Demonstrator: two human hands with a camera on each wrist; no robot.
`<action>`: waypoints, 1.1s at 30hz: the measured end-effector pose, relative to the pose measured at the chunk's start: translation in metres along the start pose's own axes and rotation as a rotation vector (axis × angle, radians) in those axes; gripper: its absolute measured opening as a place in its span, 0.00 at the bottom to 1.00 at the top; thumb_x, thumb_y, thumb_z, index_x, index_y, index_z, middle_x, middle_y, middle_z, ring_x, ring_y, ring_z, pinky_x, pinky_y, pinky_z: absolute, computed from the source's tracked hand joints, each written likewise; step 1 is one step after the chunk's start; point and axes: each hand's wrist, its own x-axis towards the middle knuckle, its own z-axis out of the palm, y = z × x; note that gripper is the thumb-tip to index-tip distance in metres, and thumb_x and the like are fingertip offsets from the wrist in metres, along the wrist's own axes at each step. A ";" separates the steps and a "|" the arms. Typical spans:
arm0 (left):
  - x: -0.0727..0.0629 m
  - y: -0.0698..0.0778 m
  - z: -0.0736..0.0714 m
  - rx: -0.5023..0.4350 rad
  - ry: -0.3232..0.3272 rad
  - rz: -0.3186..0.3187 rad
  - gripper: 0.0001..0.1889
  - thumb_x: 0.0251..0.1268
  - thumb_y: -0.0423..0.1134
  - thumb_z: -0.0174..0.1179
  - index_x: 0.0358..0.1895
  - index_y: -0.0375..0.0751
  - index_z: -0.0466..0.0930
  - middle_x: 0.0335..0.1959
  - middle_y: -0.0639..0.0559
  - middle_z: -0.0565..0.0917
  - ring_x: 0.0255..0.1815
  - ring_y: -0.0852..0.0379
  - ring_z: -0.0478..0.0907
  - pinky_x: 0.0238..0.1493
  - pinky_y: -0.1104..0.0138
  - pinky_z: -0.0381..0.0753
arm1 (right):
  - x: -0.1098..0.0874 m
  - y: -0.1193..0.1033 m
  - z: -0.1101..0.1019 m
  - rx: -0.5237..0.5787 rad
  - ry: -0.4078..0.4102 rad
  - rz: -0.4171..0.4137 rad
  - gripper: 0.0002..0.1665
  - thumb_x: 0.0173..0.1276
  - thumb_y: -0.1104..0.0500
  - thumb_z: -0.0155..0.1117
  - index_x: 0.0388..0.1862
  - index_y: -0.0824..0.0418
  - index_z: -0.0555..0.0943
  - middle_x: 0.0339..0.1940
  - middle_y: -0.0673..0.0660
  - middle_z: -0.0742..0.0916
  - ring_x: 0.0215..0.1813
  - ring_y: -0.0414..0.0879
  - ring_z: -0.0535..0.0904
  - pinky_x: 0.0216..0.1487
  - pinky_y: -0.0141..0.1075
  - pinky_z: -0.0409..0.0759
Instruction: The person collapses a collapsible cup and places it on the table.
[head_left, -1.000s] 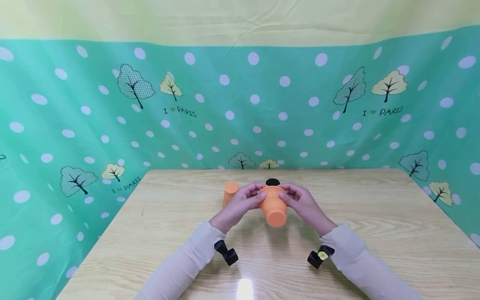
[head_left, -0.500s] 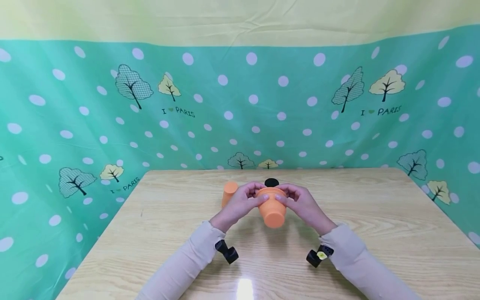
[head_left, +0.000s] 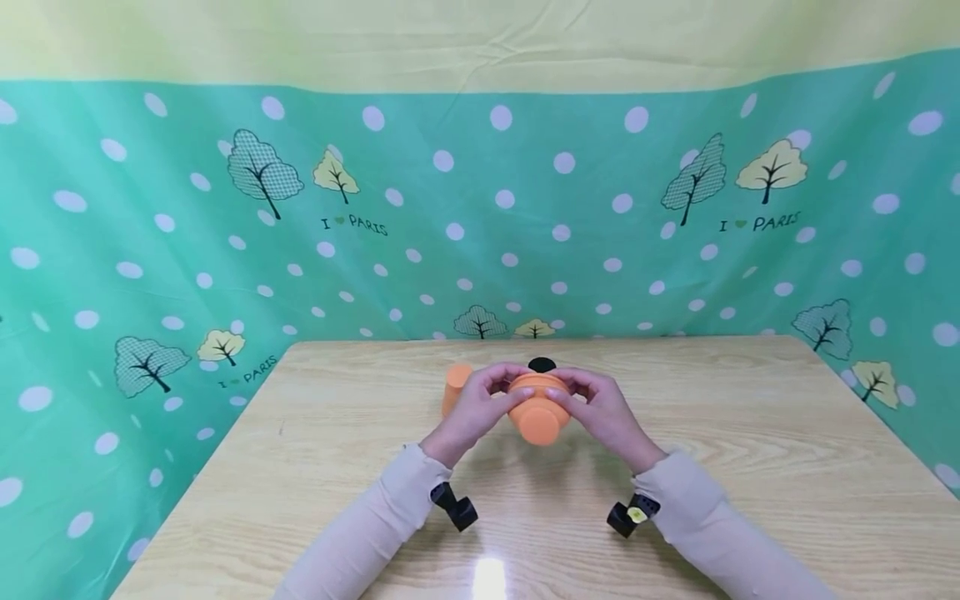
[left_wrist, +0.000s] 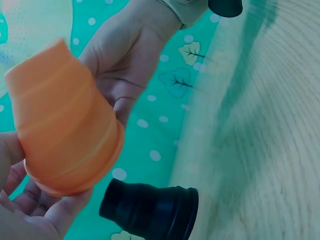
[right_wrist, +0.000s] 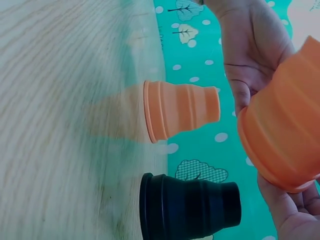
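Note:
Both hands hold an orange collapsible cup [head_left: 540, 423] above the table, its narrow base facing me and its wide rim away. My left hand [head_left: 477, 413] grips its left side and my right hand [head_left: 604, 415] its right, thumbs on the near wall and fingers toward the rim. In the left wrist view the stepped cup [left_wrist: 65, 120] looks skewed, its narrow end leaning. Behind the left hand a second orange cup [head_left: 456, 388] stands upside down, partly hidden in the head view. A black cup [right_wrist: 192, 207], also upside down, stands beyond the held one.
A light wooden table [head_left: 360, 467] carries the cups. Behind it hangs a green dotted curtain [head_left: 420, 192] printed with trees. Each sleeve bears a small black wrist camera [head_left: 454, 507]. A bright light reflection lies near the table's front.
The held cup's base has shifted up and slightly left in the head view, and its body looks shorter. Both hands have drifted a little left, still gripping it.

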 end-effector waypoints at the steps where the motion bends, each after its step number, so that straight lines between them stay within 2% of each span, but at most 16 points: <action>1: 0.000 0.000 0.000 -0.003 0.008 0.002 0.15 0.62 0.38 0.63 0.51 0.39 0.80 0.43 0.48 0.82 0.40 0.57 0.75 0.37 0.70 0.76 | 0.000 0.000 0.001 -0.006 0.002 -0.005 0.15 0.67 0.63 0.61 0.51 0.66 0.80 0.36 0.59 0.85 0.35 0.40 0.78 0.32 0.31 0.78; 6: 0.001 -0.003 0.002 -0.010 0.027 0.011 0.16 0.63 0.38 0.62 0.52 0.39 0.81 0.46 0.45 0.82 0.39 0.58 0.75 0.34 0.72 0.77 | 0.000 0.002 0.005 -0.044 0.040 0.000 0.15 0.67 0.63 0.61 0.51 0.68 0.80 0.38 0.61 0.85 0.36 0.40 0.77 0.33 0.30 0.77; 10: 0.001 -0.004 0.004 -0.033 0.009 -0.013 0.17 0.64 0.42 0.61 0.55 0.41 0.80 0.46 0.46 0.82 0.40 0.58 0.75 0.36 0.72 0.78 | -0.001 0.005 0.005 -0.063 0.091 -0.036 0.16 0.67 0.61 0.61 0.52 0.66 0.81 0.42 0.60 0.86 0.39 0.38 0.78 0.37 0.28 0.79; 13: 0.003 -0.005 0.003 -0.101 -0.035 -0.041 0.19 0.67 0.43 0.57 0.58 0.42 0.77 0.50 0.45 0.80 0.43 0.58 0.77 0.42 0.68 0.81 | -0.003 0.002 0.004 -0.045 0.128 -0.095 0.16 0.67 0.64 0.61 0.52 0.69 0.81 0.45 0.63 0.86 0.41 0.35 0.78 0.38 0.26 0.79; 16: 0.003 -0.005 -0.003 -0.185 -0.112 -0.045 0.21 0.70 0.42 0.55 0.63 0.41 0.72 0.54 0.44 0.78 0.48 0.57 0.78 0.49 0.64 0.81 | -0.002 -0.003 0.003 -0.005 0.149 -0.124 0.16 0.66 0.67 0.60 0.52 0.73 0.79 0.46 0.67 0.85 0.43 0.32 0.78 0.38 0.24 0.79; 19: 0.002 -0.004 -0.008 -0.241 -0.198 -0.016 0.23 0.70 0.37 0.53 0.67 0.39 0.67 0.60 0.42 0.75 0.53 0.58 0.76 0.55 0.64 0.77 | 0.000 -0.004 0.000 0.029 0.159 -0.119 0.16 0.66 0.70 0.59 0.52 0.76 0.78 0.49 0.70 0.83 0.44 0.31 0.78 0.41 0.24 0.79; 21: 0.000 -0.003 -0.010 -0.266 -0.248 0.022 0.25 0.68 0.33 0.52 0.68 0.36 0.63 0.63 0.40 0.72 0.56 0.59 0.74 0.58 0.65 0.74 | 0.002 0.004 -0.002 0.037 0.173 -0.119 0.16 0.66 0.69 0.59 0.52 0.74 0.78 0.50 0.69 0.83 0.45 0.31 0.78 0.42 0.24 0.79; 24: -0.001 -0.004 -0.010 -0.263 -0.295 0.065 0.28 0.67 0.29 0.52 0.70 0.34 0.60 0.66 0.38 0.69 0.57 0.59 0.72 0.59 0.66 0.73 | 0.001 0.005 -0.004 0.042 0.181 -0.124 0.16 0.67 0.69 0.59 0.53 0.74 0.78 0.50 0.69 0.83 0.46 0.31 0.79 0.43 0.24 0.79; 26: -0.001 -0.004 -0.010 -0.244 -0.304 0.084 0.29 0.67 0.29 0.53 0.70 0.35 0.59 0.66 0.38 0.68 0.57 0.59 0.72 0.58 0.67 0.73 | 0.001 0.005 -0.005 0.043 0.183 -0.131 0.16 0.67 0.68 0.59 0.53 0.74 0.78 0.50 0.69 0.83 0.46 0.31 0.79 0.44 0.24 0.79; 33: -0.002 -0.001 -0.008 -0.164 -0.266 0.099 0.29 0.67 0.32 0.56 0.70 0.39 0.61 0.64 0.42 0.71 0.54 0.58 0.73 0.53 0.69 0.76 | 0.003 0.006 -0.004 0.022 0.216 -0.152 0.16 0.65 0.70 0.59 0.52 0.75 0.78 0.49 0.70 0.83 0.45 0.32 0.79 0.45 0.23 0.78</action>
